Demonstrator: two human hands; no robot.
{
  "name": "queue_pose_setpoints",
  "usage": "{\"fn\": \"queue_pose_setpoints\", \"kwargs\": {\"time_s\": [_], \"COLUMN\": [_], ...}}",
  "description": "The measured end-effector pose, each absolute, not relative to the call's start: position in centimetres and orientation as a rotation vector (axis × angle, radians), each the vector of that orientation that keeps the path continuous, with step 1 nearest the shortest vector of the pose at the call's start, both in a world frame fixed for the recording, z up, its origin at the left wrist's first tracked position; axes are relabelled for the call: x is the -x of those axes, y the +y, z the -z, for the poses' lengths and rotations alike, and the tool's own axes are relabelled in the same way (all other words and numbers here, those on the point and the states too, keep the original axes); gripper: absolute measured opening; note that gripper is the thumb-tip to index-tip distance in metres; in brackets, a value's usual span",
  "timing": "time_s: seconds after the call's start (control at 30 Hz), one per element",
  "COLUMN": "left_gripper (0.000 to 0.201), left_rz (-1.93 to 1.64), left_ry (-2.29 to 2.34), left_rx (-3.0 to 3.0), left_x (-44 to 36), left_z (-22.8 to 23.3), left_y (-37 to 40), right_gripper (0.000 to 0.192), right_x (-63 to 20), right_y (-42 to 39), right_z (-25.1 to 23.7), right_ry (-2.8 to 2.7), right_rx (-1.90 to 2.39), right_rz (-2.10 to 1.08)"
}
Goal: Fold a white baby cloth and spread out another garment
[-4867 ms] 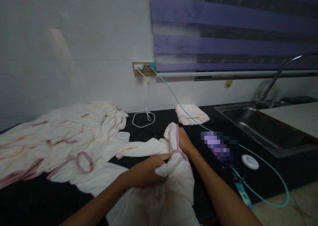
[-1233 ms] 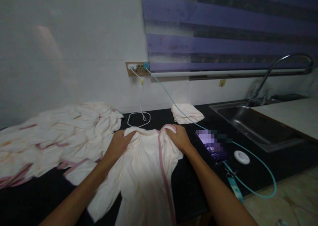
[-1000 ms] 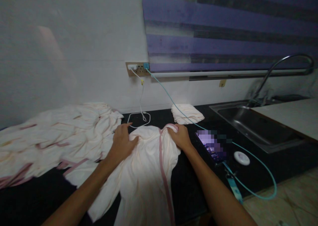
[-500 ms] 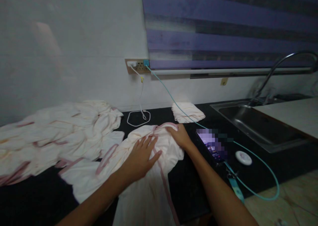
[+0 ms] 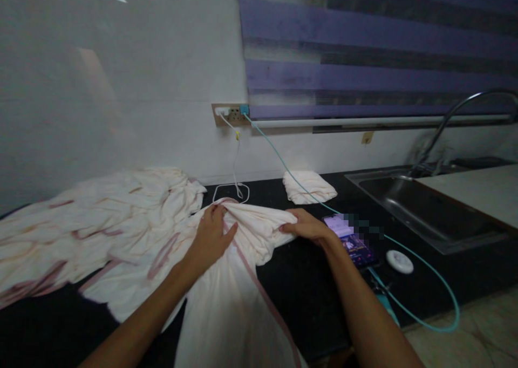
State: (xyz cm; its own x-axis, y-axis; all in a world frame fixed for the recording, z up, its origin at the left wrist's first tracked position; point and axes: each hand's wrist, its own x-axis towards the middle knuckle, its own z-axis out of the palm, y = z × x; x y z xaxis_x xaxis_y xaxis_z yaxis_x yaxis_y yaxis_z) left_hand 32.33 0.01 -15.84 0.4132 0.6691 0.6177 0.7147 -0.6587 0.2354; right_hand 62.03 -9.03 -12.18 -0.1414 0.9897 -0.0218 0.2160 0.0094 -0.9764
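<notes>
A cream garment with pink trim lies across the black counter and hangs over its front edge. My left hand presses on its upper part, fingers bent over the bunched trim and thumb apart. Between the thumb and fingers of my right hand is a gathered part of the same garment, pulled out to the right. Left of my hands, a heap of similar cream cloth with pink edging spreads over the counter. A folded cream cloth sits near the wall.
A lit phone lies beside my right forearm, joined to a teal cable. Near it is a round white object. A sink with a curved faucet stands right. A white cord lies by the wall.
My right hand has moved right, drawing part of the garment out with it. My left hand has shifted left and its fingers have bent onto the trim. The view has tilted slightly.
</notes>
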Motion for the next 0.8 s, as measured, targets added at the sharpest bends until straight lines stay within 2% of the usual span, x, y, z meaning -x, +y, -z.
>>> {"fn": "queue_pose_setpoints", "kwargs": {"time_s": [0.13, 0.27, 0.37, 0.5, 0.63, 0.73, 0.8], "left_gripper": [0.054, 0.05, 0.045, 0.05, 0.052, 0.052, 0.05], "left_rz": [1.066, 1.06, 0.923, 0.701, 0.64, 0.69, 0.786], "left_ry": [-1.24, -1.324, -1.49, -1.541, -1.552, -1.507, -1.377], "left_rx": [2.586, 2.558, 2.522, 2.603, 2.647, 2.676, 2.713], "left_x": [-32.3, -32.1, -32.0, -32.1, -31.7, -31.7, -32.1], "left_z": [15.8, 15.5, 15.3, 15.5, 16.0, 16.0, 15.7], "left_y": [0.2, 0.2, 0.0, -0.4, -0.2, 0.1, -0.2], "right_gripper": [0.041, 0.041, 0.053, 0.057, 0.083, 0.082, 0.083], "right_x": [-61.4, -62.3, -63.1, -62.8, -62.4, -62.7, -62.9], "right_y": [-8.9, -8.7, -8.6, -9.2, -10.5, -11.5, -12.0], "right_z": [12.3, 12.0, 11.7, 11.2, 10.7, 10.4, 10.3], "right_ry": [-1.17, -1.007, -0.911, -1.056, -1.216, -1.364, -1.358], "right_rx": [1.126, 1.341, 1.479, 1.239, 0.983, 0.811, 0.679], "right_rz": [-1.116, -0.885, -0.778, -1.04, -1.361, -1.535, -1.514]}}
